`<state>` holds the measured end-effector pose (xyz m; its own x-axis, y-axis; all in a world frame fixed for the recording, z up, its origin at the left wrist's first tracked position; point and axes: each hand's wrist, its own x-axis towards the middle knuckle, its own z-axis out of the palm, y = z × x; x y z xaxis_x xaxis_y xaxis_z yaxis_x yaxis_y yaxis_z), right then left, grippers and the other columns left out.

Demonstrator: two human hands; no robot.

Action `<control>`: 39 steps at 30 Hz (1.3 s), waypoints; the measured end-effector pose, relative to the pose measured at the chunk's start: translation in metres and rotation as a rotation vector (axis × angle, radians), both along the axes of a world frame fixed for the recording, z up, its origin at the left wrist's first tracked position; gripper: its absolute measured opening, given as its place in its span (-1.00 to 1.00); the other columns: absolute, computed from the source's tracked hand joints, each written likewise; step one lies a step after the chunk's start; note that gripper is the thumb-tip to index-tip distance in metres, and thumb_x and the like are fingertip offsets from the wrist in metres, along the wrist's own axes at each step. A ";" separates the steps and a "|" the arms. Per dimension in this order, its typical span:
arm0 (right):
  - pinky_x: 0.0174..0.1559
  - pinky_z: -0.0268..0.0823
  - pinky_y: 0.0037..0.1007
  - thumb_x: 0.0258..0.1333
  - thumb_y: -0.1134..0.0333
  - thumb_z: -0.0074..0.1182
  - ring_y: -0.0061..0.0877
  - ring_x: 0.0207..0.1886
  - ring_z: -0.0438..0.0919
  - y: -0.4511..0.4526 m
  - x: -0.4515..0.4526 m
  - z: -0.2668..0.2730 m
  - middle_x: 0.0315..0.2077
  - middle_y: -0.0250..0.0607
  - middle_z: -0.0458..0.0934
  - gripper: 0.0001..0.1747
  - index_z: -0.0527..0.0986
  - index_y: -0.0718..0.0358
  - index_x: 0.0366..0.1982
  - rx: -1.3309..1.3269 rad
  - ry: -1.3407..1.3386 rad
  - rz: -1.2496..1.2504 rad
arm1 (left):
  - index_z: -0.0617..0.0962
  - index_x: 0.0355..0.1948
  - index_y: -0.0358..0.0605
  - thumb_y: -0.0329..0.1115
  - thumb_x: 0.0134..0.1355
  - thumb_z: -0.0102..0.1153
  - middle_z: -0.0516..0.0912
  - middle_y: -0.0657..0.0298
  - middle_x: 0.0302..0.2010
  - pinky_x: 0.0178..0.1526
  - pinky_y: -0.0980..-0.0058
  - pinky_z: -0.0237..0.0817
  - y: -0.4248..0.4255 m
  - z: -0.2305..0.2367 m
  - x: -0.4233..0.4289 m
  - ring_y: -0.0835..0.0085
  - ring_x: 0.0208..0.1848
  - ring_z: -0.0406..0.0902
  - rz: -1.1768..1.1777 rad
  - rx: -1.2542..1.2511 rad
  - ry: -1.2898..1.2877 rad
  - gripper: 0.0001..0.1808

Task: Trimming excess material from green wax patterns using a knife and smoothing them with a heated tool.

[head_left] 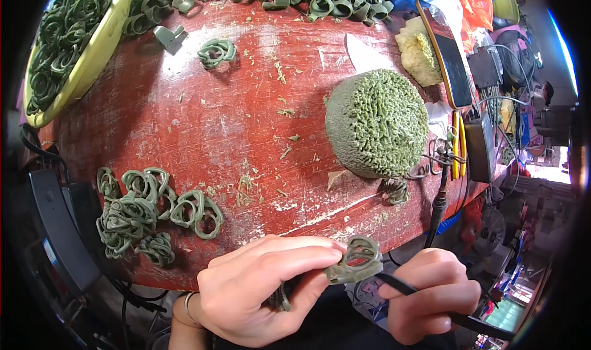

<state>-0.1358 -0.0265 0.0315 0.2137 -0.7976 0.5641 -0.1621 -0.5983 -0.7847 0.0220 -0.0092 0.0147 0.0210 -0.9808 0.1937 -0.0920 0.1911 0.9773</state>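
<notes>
A green wax ring piece (355,264) is held between the thumb and fingers of my left hand (270,280) over the near table edge. Another green piece (279,299) shows in part under that hand's palm. My right hand (429,294) grips a thin black handle (401,283), whose front end meets the right side of the wax piece. Its tip is hidden or too small to tell. Beyond my hands, a round block with a rough green top (388,123) stands on the red table (221,119).
Green ring pieces lie in a pile (129,216) at near left and fill a yellow basin (92,59) at far left. Cut green wax bands (323,3) line the far edge. At right are a phone (445,54), yellow-handled pliers (458,147) and a corded tool (437,207).
</notes>
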 end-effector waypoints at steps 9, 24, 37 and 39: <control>-0.67 0.24 -0.64 0.05 0.32 -0.10 -0.58 -0.75 0.39 -0.009 -0.009 0.007 -0.68 -0.23 0.43 -0.81 0.33 0.33 -0.49 -0.013 0.236 0.085 | 0.49 -0.45 -0.33 -0.62 -0.13 0.17 0.59 0.05 -0.50 -0.39 0.56 0.41 -0.001 0.002 -0.001 0.35 -0.43 0.59 0.011 -0.006 -0.013 -0.84; -0.67 0.30 -0.54 0.03 0.20 0.01 -0.54 -0.74 0.42 -0.004 -0.011 0.018 -0.58 -0.04 0.53 -0.60 0.39 0.48 -0.33 0.061 -0.036 0.287 | 0.48 -0.37 -0.37 -0.69 -0.10 0.17 0.56 -0.01 -0.36 -0.34 0.56 0.36 0.010 0.011 0.000 0.37 -0.34 0.54 -0.001 0.039 0.118 -0.78; -0.70 0.32 -0.55 0.09 0.20 -0.05 -0.45 -0.72 0.48 -0.004 -0.013 0.007 -0.75 -0.14 0.46 -0.67 0.35 0.33 -0.23 0.449 -0.066 0.290 | 0.40 -0.54 -0.34 -0.52 -0.05 0.20 0.56 -0.01 -0.54 -0.46 0.59 0.36 0.008 0.003 -0.001 0.36 -0.49 0.54 0.084 0.074 0.184 -0.81; -0.59 0.24 -0.60 -0.03 0.35 0.09 -0.55 -0.62 0.42 0.000 0.001 0.011 -0.53 -0.24 0.43 -0.88 0.46 0.23 -0.42 0.063 0.450 -0.016 | 0.45 -0.46 -0.35 -0.59 -0.09 0.20 0.57 0.00 -0.44 -0.37 0.54 0.35 0.003 0.011 0.001 0.35 -0.40 0.54 0.000 0.097 0.167 -0.83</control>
<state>-0.1344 -0.0263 0.0423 0.4136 -0.8326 0.3684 -0.5042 -0.5464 -0.6688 0.0231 -0.0061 0.0254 0.0447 -0.9947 0.0922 0.0735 0.0954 0.9927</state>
